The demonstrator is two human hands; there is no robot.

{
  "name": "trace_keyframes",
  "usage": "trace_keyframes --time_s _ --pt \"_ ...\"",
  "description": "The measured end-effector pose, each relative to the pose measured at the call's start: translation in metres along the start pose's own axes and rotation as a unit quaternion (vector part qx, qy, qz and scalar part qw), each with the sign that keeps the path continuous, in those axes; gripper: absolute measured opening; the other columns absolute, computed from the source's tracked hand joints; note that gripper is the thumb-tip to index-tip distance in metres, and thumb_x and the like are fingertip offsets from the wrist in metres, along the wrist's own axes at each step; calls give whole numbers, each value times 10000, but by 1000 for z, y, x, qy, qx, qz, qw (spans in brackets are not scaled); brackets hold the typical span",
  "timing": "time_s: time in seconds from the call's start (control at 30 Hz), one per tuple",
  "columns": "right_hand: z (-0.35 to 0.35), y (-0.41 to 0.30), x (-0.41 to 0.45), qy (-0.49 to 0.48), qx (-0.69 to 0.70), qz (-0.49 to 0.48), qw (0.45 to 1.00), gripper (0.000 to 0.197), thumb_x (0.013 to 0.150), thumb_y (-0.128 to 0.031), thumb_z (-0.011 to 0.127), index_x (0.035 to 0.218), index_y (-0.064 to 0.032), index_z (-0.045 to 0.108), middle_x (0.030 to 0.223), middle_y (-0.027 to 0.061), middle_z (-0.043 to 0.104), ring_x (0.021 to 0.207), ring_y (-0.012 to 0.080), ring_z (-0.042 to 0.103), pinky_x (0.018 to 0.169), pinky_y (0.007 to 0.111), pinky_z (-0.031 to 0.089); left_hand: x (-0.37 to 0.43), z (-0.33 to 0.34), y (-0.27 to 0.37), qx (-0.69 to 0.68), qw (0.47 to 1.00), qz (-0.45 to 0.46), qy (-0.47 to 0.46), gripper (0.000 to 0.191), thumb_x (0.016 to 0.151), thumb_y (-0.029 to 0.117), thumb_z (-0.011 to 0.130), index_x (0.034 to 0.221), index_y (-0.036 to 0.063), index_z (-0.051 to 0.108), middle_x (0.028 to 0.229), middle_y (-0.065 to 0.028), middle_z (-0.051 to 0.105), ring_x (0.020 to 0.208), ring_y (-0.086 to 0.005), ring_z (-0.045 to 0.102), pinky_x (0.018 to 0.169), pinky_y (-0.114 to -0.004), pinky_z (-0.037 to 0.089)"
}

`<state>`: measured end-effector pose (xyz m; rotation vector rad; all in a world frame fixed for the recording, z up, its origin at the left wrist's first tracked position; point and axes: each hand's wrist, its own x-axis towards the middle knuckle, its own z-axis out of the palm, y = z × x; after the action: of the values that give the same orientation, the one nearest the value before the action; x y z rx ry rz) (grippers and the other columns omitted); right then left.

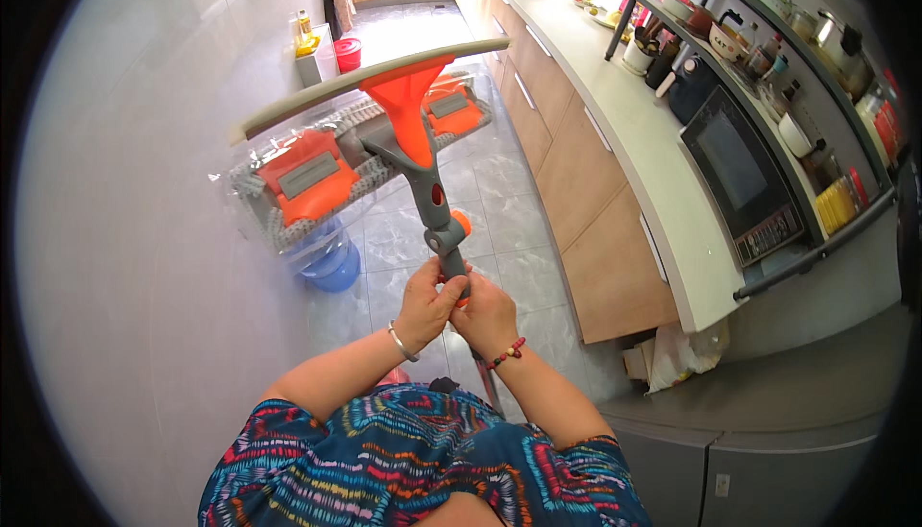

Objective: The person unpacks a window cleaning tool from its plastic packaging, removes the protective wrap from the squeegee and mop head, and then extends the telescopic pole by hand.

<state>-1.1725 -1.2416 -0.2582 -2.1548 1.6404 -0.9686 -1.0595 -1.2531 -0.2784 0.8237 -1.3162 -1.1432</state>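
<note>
My left hand [428, 304] and my right hand [487, 311] meet on the grey handle of a window squeegee [412, 109], just below its orange-knobbed joint. The squeegee head is orange and grey, with a long pale blade raised away from me. Behind it, a grey fringed mop pad [310, 176] with orange flaps shows through clear plastic wrapping. A metal pole runs down from my hands towards my body. The lower part of the grip is hidden by my fingers.
A pale wall [158, 239] rises on the left, with a blue bucket [333, 264] beside it. Wooden cabinets [598, 167] and a white counter [648, 152] line the right, bearing a microwave [742, 167] under a loaded rack. A red bucket [348, 55] stands farther back.
</note>
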Motion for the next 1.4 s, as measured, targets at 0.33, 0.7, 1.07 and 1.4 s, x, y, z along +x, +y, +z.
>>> trace_keyframes --time_s 0.33,0.7,1.07,1.4 --pt "34 104 63 -94 85 -162 979 357 695 -291 684 963 -84 571 895 110 579 749 260 595 642 335 472 70 -37 -61 -110 978 141 107 238 886 204 495 1012 5 456 837 -53 529 772 -157 572 710 -271 445" --pt "7 454 15 53 45 180 981 118 737 -117 614 755 -1 603 696 65 604 653 134 554 619 269 453 147 -79 -125 -170 949 225 142 310 874 339 498 954 51 416 745 -60 473 576 -139 494 562 -280 438" --pt "23 463 221 94 229 188 951 99 770 -31 575 866 -7 567 775 43 585 695 115 538 644 253 453 257 -198 -112 -110 952 187 214 287 901 323 435 936 38 424 681 -44 471 484 -107 469 473 -246 421" --pt "201 305 317 -181 203 39 962 162 782 -149 617 885 -29 584 763 27 588 653 83 516 577 205 409 172 -259 -242 -145 948 63 278 248 905 290 424 958 48 423 656 -54 491 440 -111 465 434 -246 411"
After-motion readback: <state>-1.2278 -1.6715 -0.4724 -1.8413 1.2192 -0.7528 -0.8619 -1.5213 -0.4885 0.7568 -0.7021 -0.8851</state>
